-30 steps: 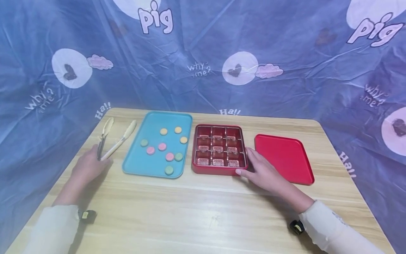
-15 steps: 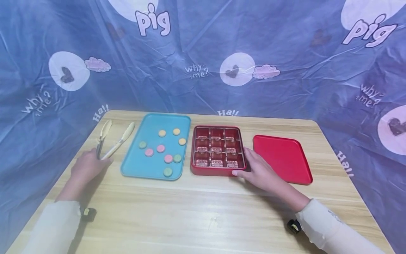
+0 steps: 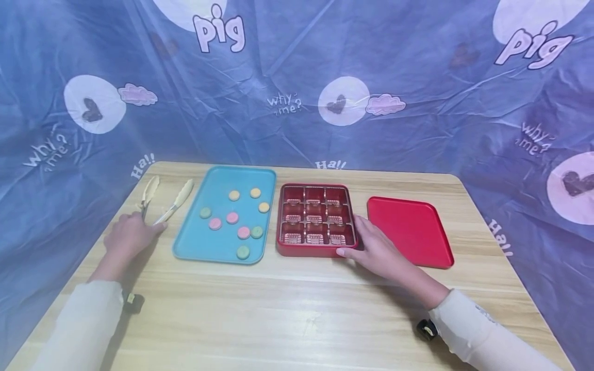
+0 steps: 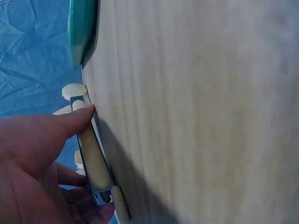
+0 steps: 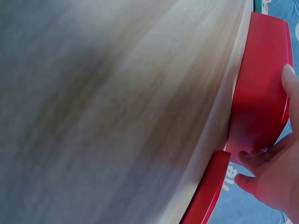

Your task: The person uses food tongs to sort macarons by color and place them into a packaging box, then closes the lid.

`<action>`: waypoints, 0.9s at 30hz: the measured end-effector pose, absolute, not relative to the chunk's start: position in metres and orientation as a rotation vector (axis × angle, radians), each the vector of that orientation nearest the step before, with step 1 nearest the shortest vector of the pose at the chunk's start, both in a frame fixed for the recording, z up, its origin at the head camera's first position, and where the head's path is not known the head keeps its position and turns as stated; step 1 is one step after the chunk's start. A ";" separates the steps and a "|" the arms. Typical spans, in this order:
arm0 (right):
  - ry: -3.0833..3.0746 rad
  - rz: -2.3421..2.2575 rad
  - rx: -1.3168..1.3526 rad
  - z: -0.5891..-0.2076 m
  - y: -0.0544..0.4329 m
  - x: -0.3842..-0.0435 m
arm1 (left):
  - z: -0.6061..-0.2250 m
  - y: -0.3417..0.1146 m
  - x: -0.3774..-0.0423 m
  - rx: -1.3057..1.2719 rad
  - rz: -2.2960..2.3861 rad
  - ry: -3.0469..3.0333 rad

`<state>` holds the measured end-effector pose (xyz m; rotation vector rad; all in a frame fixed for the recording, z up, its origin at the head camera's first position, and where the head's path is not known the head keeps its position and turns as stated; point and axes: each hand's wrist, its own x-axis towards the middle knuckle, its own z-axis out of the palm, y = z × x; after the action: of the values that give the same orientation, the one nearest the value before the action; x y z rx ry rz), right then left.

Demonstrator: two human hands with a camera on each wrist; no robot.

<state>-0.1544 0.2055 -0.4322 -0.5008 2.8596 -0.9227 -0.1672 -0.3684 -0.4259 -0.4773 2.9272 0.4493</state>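
At the table's left, my left hand (image 3: 131, 236) grips a pair of tongs (image 3: 178, 202), whose two arms are spread and whose pale tips face the back. In the left wrist view the thumb (image 4: 77, 120) lies along one handle of the tongs (image 4: 96, 161), with fingers behind it. A red box (image 3: 308, 251) with a clear insert of several bare compartments stands mid-table. My right hand (image 3: 378, 250) holds its near right corner, thumb on the front wall and fingers along the side. In the right wrist view the thumb (image 5: 289, 77) meets the box (image 5: 259, 79).
Between tongs and box lies a blue tray (image 3: 204, 247) bearing several small round macarons in green, pink (image 3: 232, 218) and yellow (image 3: 264, 207). A red lid (image 3: 410, 224) lies right of the box. Patterned blue cloth (image 3: 297, 62) hangs behind the wooden table (image 3: 260, 319).
My left hand has shifted slightly around the tongs, its thumb side now further along the arm. The right hand stays at the box corner. The head view has drifted a little.
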 end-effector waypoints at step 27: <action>2.889 -0.889 -0.518 -0.434 0.205 -0.156 | -0.425 -0.370 -0.158 -0.448 0.825 3.044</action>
<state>-0.1559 0.2051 -0.4336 -0.5180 2.8892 -0.8887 -0.1578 -0.3703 -0.4252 -0.4483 3.0437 0.8246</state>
